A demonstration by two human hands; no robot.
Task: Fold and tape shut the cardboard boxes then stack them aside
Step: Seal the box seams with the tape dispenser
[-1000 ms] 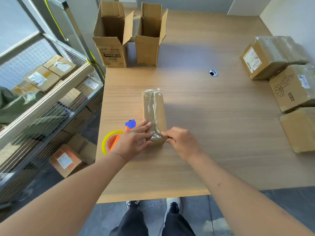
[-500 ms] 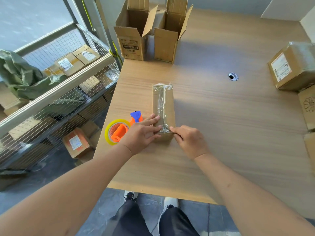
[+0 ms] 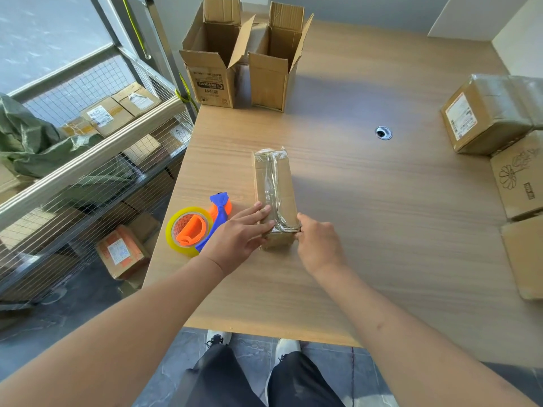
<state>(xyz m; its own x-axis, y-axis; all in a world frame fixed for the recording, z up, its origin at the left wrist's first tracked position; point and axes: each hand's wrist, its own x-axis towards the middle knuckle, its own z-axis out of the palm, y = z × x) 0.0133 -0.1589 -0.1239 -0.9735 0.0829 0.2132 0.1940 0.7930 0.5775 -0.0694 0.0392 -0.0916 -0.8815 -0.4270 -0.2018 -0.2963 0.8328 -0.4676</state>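
A narrow cardboard box [image 3: 276,183] lies closed on the wooden table [image 3: 382,230], with clear tape running along its top seam and over its near end. My left hand [image 3: 239,233] lies with straight fingers flat against the box's near left corner, pressing the tape. My right hand [image 3: 318,245] touches the near right corner, its fingertips hidden behind the hand. An orange and blue tape dispenser [image 3: 197,227] with a yellowish roll lies just left of my left hand. Two open boxes [image 3: 214,66] [image 3: 276,69] stand upright at the table's far left.
Several taped boxes [image 3: 487,116] [image 3: 520,177] [image 3: 526,257] are grouped along the table's right edge. A round cable hole [image 3: 383,132] is in the tabletop. A wire shelving rack [image 3: 88,160] with parcels stands left of the table. The table's near edge is just past my feet.
My left hand's fingers have slid a little further onto the box's near end. The camera has shifted left and closer; the box has stayed in place.
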